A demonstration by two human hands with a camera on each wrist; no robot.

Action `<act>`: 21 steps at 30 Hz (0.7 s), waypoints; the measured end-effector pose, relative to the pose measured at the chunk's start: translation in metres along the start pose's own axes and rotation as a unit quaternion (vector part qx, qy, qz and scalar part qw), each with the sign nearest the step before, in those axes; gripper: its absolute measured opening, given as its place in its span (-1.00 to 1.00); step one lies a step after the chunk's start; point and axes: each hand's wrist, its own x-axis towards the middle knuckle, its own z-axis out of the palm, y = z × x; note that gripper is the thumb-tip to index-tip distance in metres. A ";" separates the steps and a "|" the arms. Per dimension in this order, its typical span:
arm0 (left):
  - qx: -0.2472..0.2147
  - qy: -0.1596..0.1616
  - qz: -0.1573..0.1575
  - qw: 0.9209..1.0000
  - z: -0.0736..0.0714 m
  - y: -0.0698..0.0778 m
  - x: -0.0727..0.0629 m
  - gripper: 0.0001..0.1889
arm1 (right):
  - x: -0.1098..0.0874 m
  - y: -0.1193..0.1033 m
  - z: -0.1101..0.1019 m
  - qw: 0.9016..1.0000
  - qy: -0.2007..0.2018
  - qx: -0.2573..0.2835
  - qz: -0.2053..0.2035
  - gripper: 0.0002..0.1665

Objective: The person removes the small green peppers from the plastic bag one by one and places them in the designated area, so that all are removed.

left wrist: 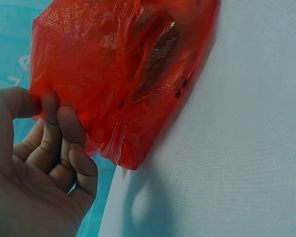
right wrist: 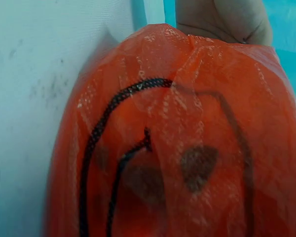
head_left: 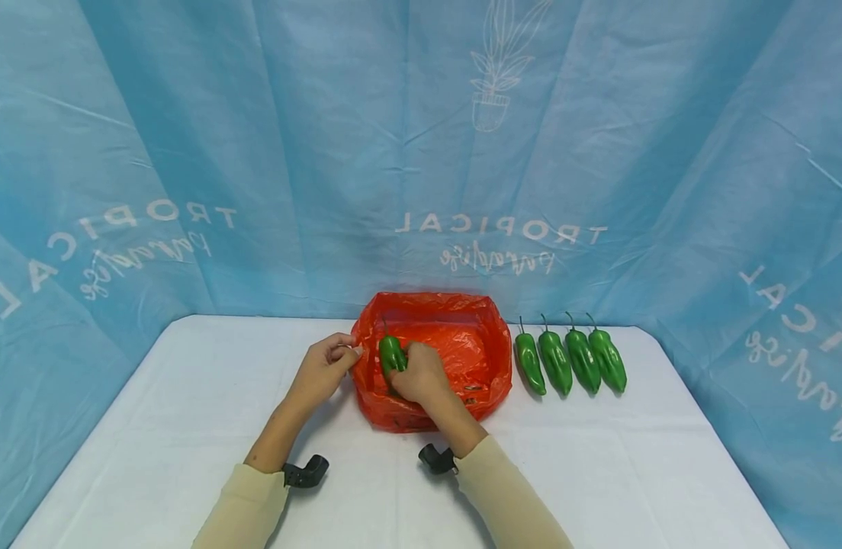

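A red plastic bag [head_left: 462, 347] stands with its mouth spread wide on the white table. At its left rim, my left hand [head_left: 322, 369] pinches the thin plastic between thumb and fingers; the left wrist view shows this hand [left wrist: 49, 163] against the bag's side [left wrist: 89, 59]. Inside the bag's left part, my right hand [head_left: 421, 374] grips a green pepper [head_left: 391, 352], its stem pointing away from me. In the right wrist view the bag's printed wall [right wrist: 187, 123] hides the fingers and the pepper; only part of the hand [right wrist: 227, 19] shows above the rim.
Several green peppers [head_left: 557, 361] lie side by side in a row, right of the bag, stems toward the back. A blue printed curtain [head_left: 407, 152] hangs behind and around the white table [head_left: 599, 473]. Black wrist cameras [head_left: 307, 472] sit at both wrists.
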 end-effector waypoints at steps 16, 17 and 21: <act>0.001 0.005 -0.001 1.000 0.000 0.002 -0.001 -0.78 | -0.017 -0.006 -0.019 0.997 0.046 -0.012 -0.061 -0.41; 0.001 0.004 0.000 1.000 0.000 0.003 -0.001 -0.78 | -0.018 -0.007 -0.020 0.997 0.050 -0.008 -0.066 -0.41; 0.002 0.004 0.002 1.000 0.000 0.004 -0.002 -0.79 | -0.022 -0.007 -0.025 0.994 0.066 0.006 -0.086 -0.39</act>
